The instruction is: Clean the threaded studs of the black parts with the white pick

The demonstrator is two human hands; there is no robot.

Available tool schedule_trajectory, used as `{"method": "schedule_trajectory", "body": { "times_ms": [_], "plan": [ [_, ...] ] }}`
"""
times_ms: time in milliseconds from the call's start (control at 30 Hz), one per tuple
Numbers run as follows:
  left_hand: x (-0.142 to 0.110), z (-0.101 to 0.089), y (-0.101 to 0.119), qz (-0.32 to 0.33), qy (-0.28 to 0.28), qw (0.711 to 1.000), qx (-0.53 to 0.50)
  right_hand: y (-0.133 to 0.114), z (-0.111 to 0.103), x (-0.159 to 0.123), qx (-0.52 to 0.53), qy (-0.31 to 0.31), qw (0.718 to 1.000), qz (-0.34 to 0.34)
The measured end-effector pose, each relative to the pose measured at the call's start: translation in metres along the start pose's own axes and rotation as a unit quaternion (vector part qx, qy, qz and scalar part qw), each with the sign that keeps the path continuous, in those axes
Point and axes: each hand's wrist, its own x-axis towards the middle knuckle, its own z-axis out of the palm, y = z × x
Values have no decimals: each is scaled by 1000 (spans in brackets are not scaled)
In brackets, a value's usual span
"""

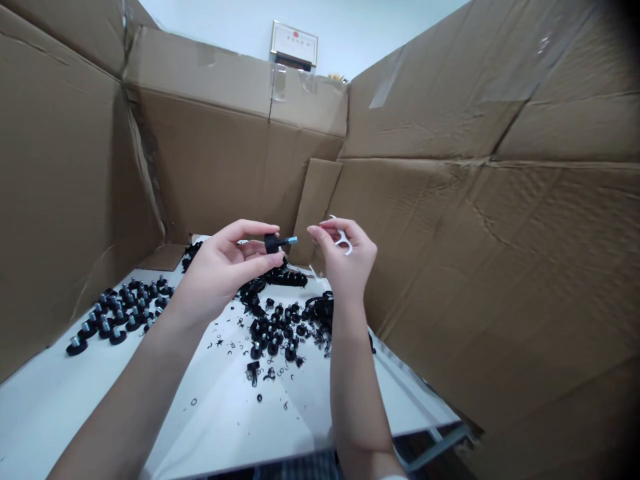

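Observation:
My left hand [233, 263] pinches a levelling foot [271, 243], a black round base with a shiny threaded stud, between thumb and fingers. Its stud points right, toward my right hand [349, 257]. That hand is closed around a small white tool [343, 241] with a ring-shaped end; my fingers hide the rest of it. The two hands are raised above the white table and a short gap lies between them. Below, a cluster of black feet with studs [275, 333] lies among thin black rings and scraps.
Left on the white table [210, 427], several black feet [117, 320] stand in rows, studs up. Darker black parts [285, 277] are heaped behind. Tall cardboard walls [225, 153] enclose the back and both sides. The table's front edge shows at the lower right.

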Motion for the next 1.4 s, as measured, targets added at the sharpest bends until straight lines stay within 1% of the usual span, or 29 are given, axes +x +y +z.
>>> {"method": "schedule_trajectory", "body": {
  "times_ms": [100,200,300,367,400,500,633,767,933,1233,1400],
  "plan": [
    [0,0,-3,67,8,997,40,4,4,-2,-29,-13,999,-11],
    [1,1,-6,114,9,991,73,1,6,-6,-4,-44,999,-32],
    [2,2,-8,132,18,986,99,-10,3,-10,43,-98,993,-43],
    [2,3,-7,130,29,985,108,-21,0,-12,51,-126,988,-68],
    [1,4,-7,125,37,985,110,-26,-2,-14,46,-128,987,-88],
    [1,5,-6,104,68,987,103,-40,-7,-18,26,-121,984,-124],
    [1,5,-7,87,103,986,95,-46,-7,-25,25,-104,986,-127],
    [0,7,-6,82,100,986,109,-44,-2,-31,27,-96,984,-148],
    [0,10,-3,80,107,986,102,-42,3,-32,-7,-80,978,-190],
    [-1,11,-6,78,99,987,100,-43,6,-34,-43,-59,977,-200],
    [-3,15,-7,81,111,986,99,-46,11,-38,-86,-17,969,-230]
  ]
}}
